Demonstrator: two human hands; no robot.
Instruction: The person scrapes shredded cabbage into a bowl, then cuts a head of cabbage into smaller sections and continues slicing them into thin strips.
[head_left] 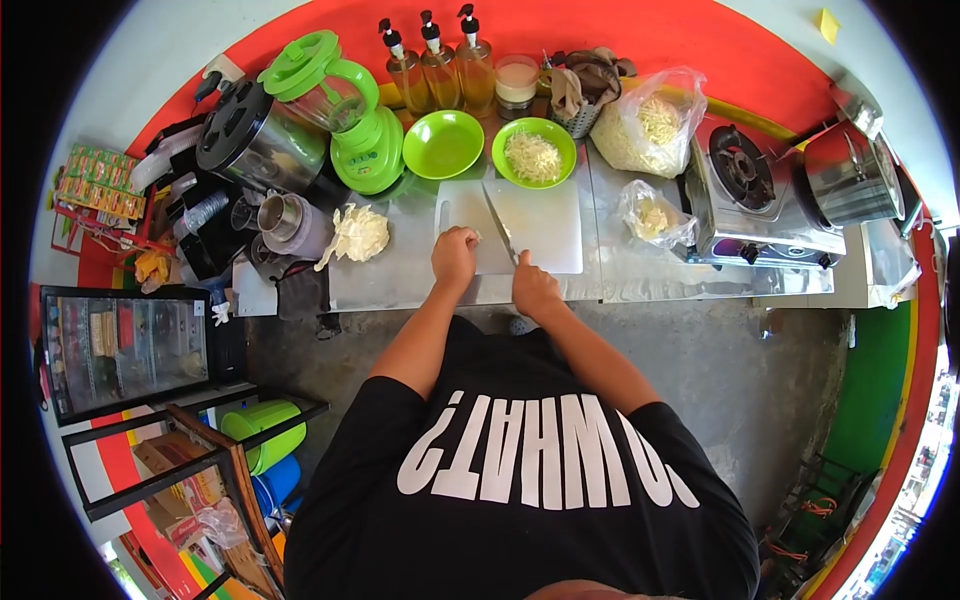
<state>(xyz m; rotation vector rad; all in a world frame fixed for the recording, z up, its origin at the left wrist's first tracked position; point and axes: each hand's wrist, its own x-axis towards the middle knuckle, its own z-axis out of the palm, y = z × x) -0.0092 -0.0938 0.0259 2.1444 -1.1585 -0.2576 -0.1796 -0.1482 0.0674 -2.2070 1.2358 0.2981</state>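
Note:
My right hand (pixel 537 284) is wrapped round the handle of a knife (pixel 497 220). Its long blade lies across a white cutting board (pixel 550 225), pointing away from me. On the board's left part rests my left hand (pixel 455 256), fingers curled closed. A small pale bit shows by its fingertips, too small to name. Left of the board sits a pale partial head of cabbage (pixel 360 233). Just behind the board, a green bowl (pixel 568 172) holds pale shreds that look like cabbage. Another green bowl (pixel 443 145) stands to its left.
Behind the bowls are a green blender (pixel 368 150) and several pump bottles (pixel 440 80). Bags of pale shreds (pixel 650 125) lie to the right, beside a gas stove (pixel 765 225) with a pot (pixel 853 175). A lidded metal container (pixel 262 140) stands far left.

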